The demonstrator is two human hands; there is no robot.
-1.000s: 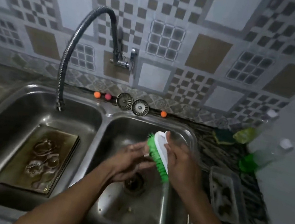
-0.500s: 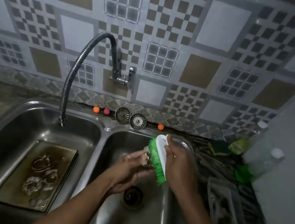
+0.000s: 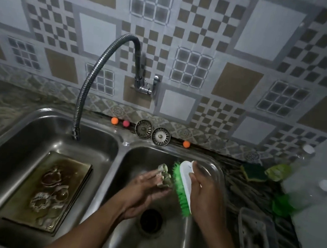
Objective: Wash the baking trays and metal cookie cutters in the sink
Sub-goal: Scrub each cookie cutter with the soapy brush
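Over the right basin of the steel double sink [image 3: 123, 145], my left hand [image 3: 141, 194] pinches a small metal cookie cutter [image 3: 163, 176] at its fingertips. My right hand [image 3: 207, 195] grips a white scrub brush with green bristles [image 3: 181, 188], and the bristles press against the cutter. In the left basin lies a dirty baking tray [image 3: 76, 169] with several more cutters [image 3: 49, 191] on it, in brownish water.
A flexible tap [image 3: 91, 80] hangs over the left basin. Two drain strainers [image 3: 152, 132] and small coloured balls sit on the back ledge. To the right are a sponge [image 3: 254, 172], plastic bottles [image 3: 307, 193] and a clear plastic container [image 3: 261, 244]. The right drain [image 3: 151, 219] is open.
The view has tilted up, so the sink sits lower in frame. The cutter now shows more clearly above my left fingers, and the brush has slid along it.
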